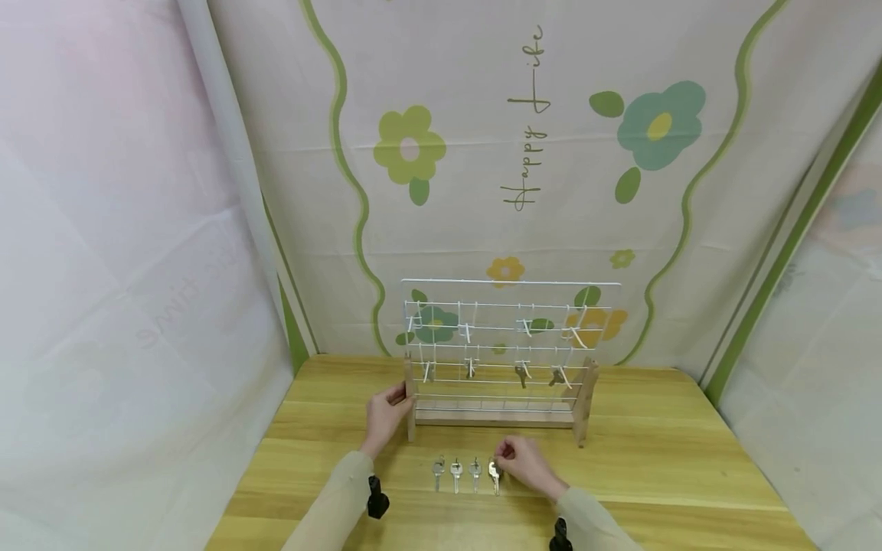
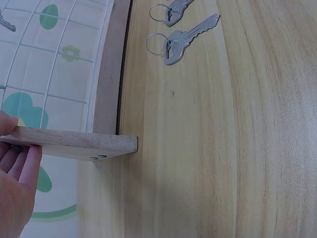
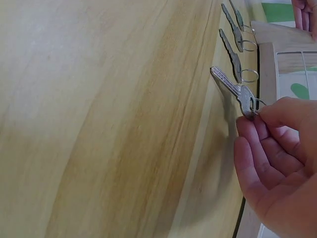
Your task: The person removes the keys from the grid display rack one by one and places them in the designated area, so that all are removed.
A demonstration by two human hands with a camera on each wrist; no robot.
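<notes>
A white wire rack point(image 1: 511, 283) on a wooden stand stands on the table, with several hooks on its grid. My left hand point(image 1: 386, 417) grips the stand's left wooden side post point(image 2: 74, 140), thumb on one face and fingers on the other. In front of the rack, my right hand point(image 1: 527, 463) pinches the ring of a silver key point(image 3: 245, 99) between thumb and fingers. That key tilts just off the tabletop, its blade pointing away from the hand. To its left, three more silver keys point(image 1: 456, 474) with rings lie in a row on the wood.
Keys point(image 1: 521, 376) hang on the rack's lower hooks; the upper hooks point(image 1: 467, 332) show no keys. The wooden table point(image 1: 661, 451) reaches out on both sides of the rack. Printed fabric point(image 1: 468, 222) with flowers hangs behind and at both sides.
</notes>
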